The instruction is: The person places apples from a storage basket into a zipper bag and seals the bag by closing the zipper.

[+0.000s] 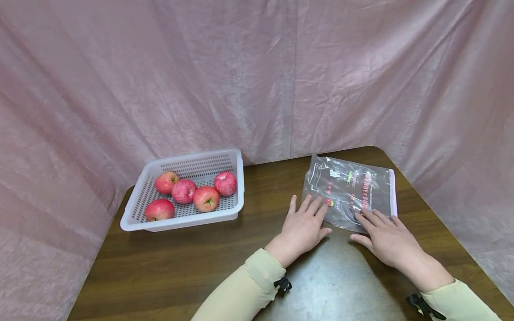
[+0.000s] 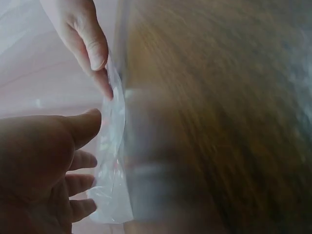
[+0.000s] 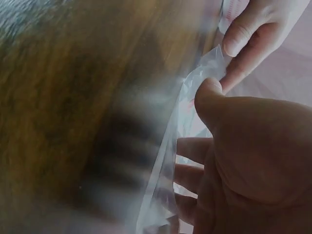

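Note:
A clear printed plastic bag (image 1: 353, 189) lies flat on the brown table (image 1: 180, 263), right of centre. My left hand (image 1: 304, 226) lies flat, with straight, spread fingers whose tips touch the bag's near left edge. My right hand (image 1: 386, 237) rests its straight fingers on the bag's near edge. In the left wrist view my left hand (image 2: 41, 165) is beside the bag (image 2: 113, 161), and a finger of the right hand (image 2: 92, 46) touches the film. In the right wrist view my right hand (image 3: 253, 146) has its thumb against the raised bag edge (image 3: 195, 92).
A white perforated basket (image 1: 237, 171) stands at the back left of the table and holds several red apples (image 1: 205, 198). Pink cloth (image 1: 257, 76) hangs behind and around the table. The table's right edge (image 1: 449, 232) runs close to the bag.

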{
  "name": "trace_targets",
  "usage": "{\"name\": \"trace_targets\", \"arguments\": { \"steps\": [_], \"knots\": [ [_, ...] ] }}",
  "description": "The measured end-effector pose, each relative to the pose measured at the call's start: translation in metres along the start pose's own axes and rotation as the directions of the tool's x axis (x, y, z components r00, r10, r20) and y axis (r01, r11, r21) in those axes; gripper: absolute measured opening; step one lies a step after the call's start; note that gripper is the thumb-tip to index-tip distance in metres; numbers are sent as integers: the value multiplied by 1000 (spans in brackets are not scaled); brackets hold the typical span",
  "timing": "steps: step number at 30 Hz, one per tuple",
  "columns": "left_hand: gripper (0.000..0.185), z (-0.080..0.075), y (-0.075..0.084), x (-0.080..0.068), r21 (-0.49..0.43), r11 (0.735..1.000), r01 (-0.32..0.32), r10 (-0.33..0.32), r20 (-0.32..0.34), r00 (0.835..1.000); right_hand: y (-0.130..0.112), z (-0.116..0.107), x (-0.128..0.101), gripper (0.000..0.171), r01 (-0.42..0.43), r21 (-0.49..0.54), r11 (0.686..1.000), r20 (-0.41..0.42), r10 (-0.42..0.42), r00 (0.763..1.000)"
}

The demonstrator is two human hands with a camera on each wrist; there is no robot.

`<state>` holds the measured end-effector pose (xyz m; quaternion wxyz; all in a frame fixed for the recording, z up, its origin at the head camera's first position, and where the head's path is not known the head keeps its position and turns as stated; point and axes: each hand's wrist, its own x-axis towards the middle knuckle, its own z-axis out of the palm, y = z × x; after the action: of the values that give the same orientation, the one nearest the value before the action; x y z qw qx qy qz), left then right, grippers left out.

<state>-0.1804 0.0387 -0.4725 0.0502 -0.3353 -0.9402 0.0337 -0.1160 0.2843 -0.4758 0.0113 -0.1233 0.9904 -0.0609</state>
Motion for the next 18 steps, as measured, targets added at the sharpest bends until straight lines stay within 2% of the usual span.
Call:
{"name": "trace_targets", "arguments": {
  "steps": [5,11,14,18],
  "knots": [
    [71,5,-4,-1,-24,1000,5,-3,82,997,1,3,-3,71,17,17,1000,18,-17,1000],
    [72,9,-12,-4,-50,999,4,6,184,983,1,3,-6,70,43,33,999,1,-43,999],
    [72,7,-16,-8,-77,997,4,11,196,981,0,4,-6,69,59,38,998,-3,-59,998],
    [72,4,-23,-13,-115,993,9,10,163,987,-2,3,-8,68,78,39,996,2,-79,997]
  ]
}}
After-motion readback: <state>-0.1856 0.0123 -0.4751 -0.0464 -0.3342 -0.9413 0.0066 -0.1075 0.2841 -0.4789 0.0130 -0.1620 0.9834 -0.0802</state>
